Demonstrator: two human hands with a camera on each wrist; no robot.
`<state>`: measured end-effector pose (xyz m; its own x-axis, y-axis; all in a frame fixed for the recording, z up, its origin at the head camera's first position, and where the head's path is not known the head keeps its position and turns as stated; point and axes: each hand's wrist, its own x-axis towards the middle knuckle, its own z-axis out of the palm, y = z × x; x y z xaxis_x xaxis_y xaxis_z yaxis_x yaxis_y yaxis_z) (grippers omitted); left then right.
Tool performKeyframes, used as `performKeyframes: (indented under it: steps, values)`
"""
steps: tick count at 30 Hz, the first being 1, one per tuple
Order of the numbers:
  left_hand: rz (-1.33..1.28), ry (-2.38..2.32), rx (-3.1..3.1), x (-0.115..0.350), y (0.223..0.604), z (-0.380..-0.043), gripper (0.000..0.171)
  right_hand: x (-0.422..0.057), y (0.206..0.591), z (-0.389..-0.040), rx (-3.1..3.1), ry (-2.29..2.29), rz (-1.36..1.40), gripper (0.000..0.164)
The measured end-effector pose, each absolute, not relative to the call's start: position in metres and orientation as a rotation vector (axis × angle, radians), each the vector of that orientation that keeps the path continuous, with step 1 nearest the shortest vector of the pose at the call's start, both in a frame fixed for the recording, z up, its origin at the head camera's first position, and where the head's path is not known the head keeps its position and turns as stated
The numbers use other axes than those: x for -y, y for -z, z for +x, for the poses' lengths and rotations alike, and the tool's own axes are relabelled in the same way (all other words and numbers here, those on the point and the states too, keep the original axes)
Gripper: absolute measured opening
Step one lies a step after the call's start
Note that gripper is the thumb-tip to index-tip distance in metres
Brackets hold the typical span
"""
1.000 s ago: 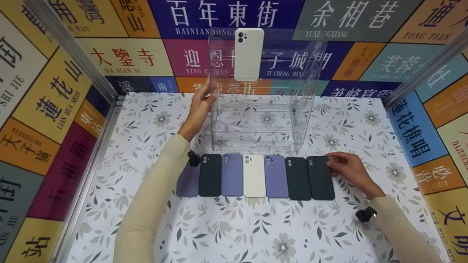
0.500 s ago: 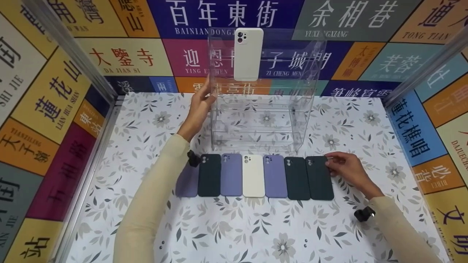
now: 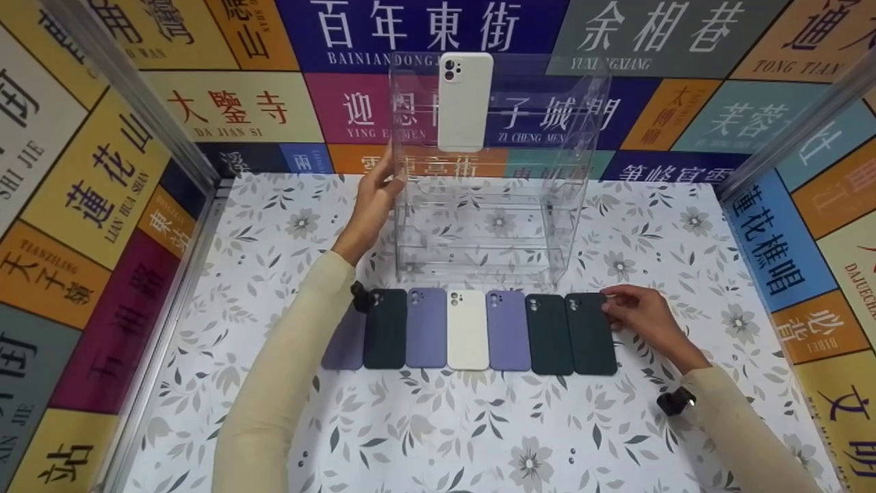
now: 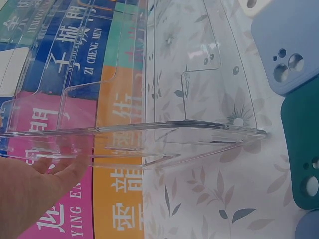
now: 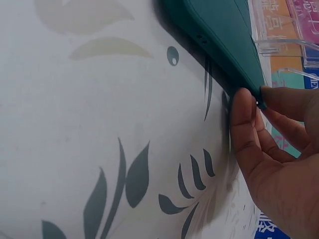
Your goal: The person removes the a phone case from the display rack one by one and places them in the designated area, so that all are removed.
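Several phone cases lie side by side in a row: purple, dark green, purple, cream, purple and two dark green ones. My right hand [image 3: 640, 311] pinches the top right corner of the rightmost dark green case [image 3: 592, 335]; the right wrist view shows that corner between thumb and fingers. Behind the row stands a clear acrylic display rack [image 3: 571, 205] with stepped tiers. A white phone case [image 3: 467, 103] stands upright on its top tier. My left hand [image 3: 375, 202] holds the rack's left side, its fingers seen partly through the clear plastic in the left wrist view.
A floral-patterned cover [image 3: 438, 431] lies under everything. Colourful panels with large characters [image 3: 226, 109] wall in the back and both sides. The left sleeve [image 3: 274, 383] and its wrist camera [image 3: 361, 297] partly cover the leftmost purple case [image 3: 344, 342].
My right hand has moved slightly left with the rightmost dark green case, and the whole row of cases has slid left with it. The left hand, rack and white case stay put.
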<state>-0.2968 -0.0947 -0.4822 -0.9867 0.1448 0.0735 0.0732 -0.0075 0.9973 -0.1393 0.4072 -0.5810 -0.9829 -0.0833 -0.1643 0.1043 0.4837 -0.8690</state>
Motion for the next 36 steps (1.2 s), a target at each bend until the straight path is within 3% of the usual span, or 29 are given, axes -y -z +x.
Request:
performKeyframes:
  steps: [13, 25, 36]
  values:
    - [0.250, -2.178, -2.177, 0.093, 0.481, -0.298, 0.070, -0.411, 0.566, -0.138, -2.629, 1.472, 0.007, 0.030]
    - [0.229, -2.159, -2.215, 0.095, 0.483, -0.298, 0.072, -0.411, 0.533, -0.149, -2.660, 1.648, -0.024, 0.040]
    - [0.219, -2.203, -2.181, 0.093, 0.484, -0.299, 0.071, -0.406, 0.506, -0.164, -2.743, 1.728, -0.041, 0.033]
